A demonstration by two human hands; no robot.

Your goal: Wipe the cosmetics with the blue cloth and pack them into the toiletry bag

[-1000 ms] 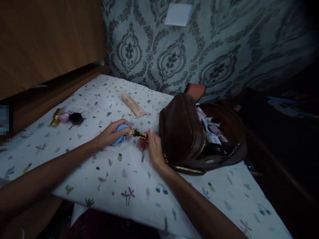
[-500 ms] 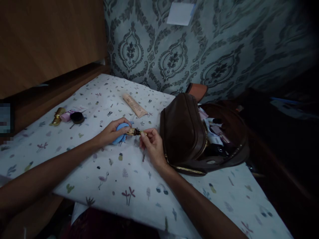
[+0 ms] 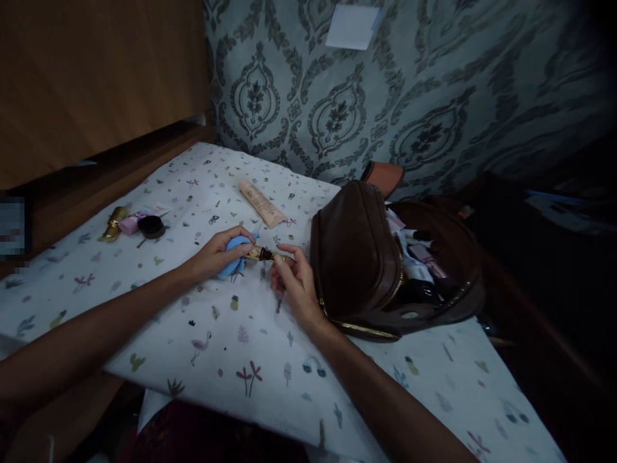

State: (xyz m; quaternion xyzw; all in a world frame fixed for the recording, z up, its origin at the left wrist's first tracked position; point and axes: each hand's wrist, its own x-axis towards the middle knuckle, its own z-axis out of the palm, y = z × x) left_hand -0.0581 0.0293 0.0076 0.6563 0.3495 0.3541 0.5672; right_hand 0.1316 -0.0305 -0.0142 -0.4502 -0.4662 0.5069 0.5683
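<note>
My left hand is closed round a light blue cloth and one end of a small gold-and-dark cosmetic tube, which looks like a lipstick. The tube lies level between both hands, with its dark band in the gap between them. My right hand pinches the other gold end between thumb and fingers, with some fingers raised. Just right of this hand stands an unzipped brown leather bag. Part of the cloth is hidden under my left fingers.
A beige squeeze tube lies beyond my hands on the patterned tablecloth. At left are a gold case, a pink tube and a round dark-bristled brush. Several cosmetics sit in the bag. The papered wall rises behind.
The fingers of my right hand have spread and lifted a little at the tube's end. My left hand, the cloth and the tube stay almost where they were.
</note>
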